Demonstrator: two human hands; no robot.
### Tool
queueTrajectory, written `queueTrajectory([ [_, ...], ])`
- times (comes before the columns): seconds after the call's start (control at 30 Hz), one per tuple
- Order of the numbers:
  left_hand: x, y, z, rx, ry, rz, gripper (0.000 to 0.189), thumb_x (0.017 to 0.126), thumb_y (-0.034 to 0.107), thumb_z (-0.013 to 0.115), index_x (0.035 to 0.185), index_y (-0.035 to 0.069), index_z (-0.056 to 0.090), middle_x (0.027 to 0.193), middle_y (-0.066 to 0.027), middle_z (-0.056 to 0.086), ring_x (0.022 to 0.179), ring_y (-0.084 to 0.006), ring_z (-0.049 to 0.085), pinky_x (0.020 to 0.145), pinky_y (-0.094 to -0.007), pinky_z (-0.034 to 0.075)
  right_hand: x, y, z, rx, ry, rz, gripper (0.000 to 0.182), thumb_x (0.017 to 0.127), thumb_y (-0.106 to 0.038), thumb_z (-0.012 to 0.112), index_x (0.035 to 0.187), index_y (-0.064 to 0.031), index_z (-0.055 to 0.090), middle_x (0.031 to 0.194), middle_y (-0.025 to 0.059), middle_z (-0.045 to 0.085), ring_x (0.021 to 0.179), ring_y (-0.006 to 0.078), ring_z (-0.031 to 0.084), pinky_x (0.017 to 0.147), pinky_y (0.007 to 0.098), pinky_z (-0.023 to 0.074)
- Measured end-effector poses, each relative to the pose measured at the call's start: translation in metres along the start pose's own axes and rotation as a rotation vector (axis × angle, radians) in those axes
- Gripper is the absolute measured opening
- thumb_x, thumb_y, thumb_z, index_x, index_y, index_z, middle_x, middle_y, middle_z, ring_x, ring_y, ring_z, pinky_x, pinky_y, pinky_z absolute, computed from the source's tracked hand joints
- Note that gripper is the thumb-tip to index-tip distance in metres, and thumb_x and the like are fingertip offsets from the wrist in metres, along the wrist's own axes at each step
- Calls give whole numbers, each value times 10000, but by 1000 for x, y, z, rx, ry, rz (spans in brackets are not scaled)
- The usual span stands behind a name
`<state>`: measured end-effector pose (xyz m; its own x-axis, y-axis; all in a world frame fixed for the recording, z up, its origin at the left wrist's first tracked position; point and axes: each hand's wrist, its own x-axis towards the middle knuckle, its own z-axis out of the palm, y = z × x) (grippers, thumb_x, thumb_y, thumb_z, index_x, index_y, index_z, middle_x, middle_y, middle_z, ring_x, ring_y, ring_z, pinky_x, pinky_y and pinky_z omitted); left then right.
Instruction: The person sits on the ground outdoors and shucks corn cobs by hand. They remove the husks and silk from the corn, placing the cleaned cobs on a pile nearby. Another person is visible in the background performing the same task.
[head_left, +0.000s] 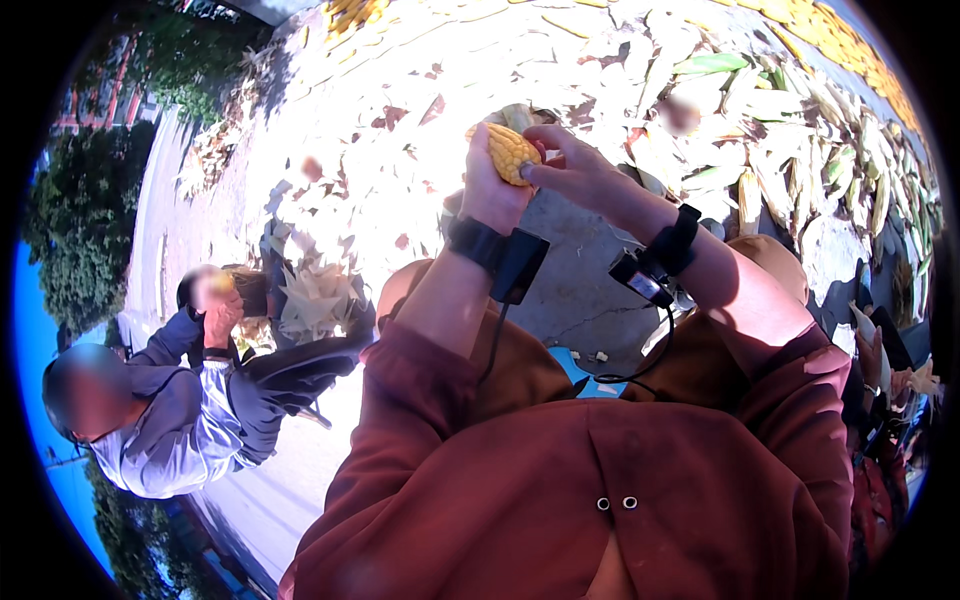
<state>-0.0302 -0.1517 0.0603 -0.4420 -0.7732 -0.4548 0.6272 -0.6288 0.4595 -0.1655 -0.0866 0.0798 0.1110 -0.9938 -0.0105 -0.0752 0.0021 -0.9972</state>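
A husked yellow ear of corn (511, 154) lies in my left hand (491, 184), which is wrapped around its far side and underside. My right hand (574, 166) is at the ear's near end, with the thumb on the stub of the stalk and the fingers bent beside the kernels. Whether the right fingers grip the stub firmly cannot be told. Pale husk (517, 116) shows just beyond the ear. Both wrists wear black straps with small dark devices and cables.
Unhusked corn ears (772, 150) are heaped at the right, with husked yellow ears (840, 41) in rows beyond. Loose dry husks (390, 120) litter the ground ahead. A seated person (180, 397) holds corn at the left. Other people's hands (870, 352) show at the right edge.
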Motion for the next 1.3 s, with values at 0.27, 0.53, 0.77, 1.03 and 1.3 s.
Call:
queueTrajectory([
  [0.27,3,0,-3,10,4,-7,395,914,429,448,1091,76,447,995,-94,538,849,-204,580,752,-370,513,1,-3,2,23,1,18,546,792,-265,651,1220,21,472,1043,155,595,911,208,595,781,311,487],
  [0.53,7,0,-5,7,-10,-18,380,903,399,481,1088,69,448,992,-98,539,854,-215,583,738,-356,519,7,8,4,-116,71,-7,552,791,-319,636,1197,24,488,1021,180,599,906,240,604,788,328,481],
  [0.77,4,1,-1,8,-8,-45,378,906,385,476,1096,60,436,991,-100,539,870,-216,580,751,-345,515,6,3,3,-147,72,-30,556,789,-329,635,1179,41,491,984,183,608,886,243,607,775,335,479],
  [1.03,2,5,1,43,8,-43,409,904,385,509,1117,45,427,993,-115,538,883,-219,577,781,-364,512,4,-13,-7,56,-40,53,522,809,-252,620,1229,21,473,1064,147,574,985,205,563,790,309,467],
  [1.3,-2,1,5,143,-166,-67,377,877,230,595,1169,70,417,1018,-137,543,917,-262,576,803,-420,504,2,-9,-33,63,22,-81,417,880,29,422,1284,-72,445,1281,88,437,1180,221,458,912,331,440],
])
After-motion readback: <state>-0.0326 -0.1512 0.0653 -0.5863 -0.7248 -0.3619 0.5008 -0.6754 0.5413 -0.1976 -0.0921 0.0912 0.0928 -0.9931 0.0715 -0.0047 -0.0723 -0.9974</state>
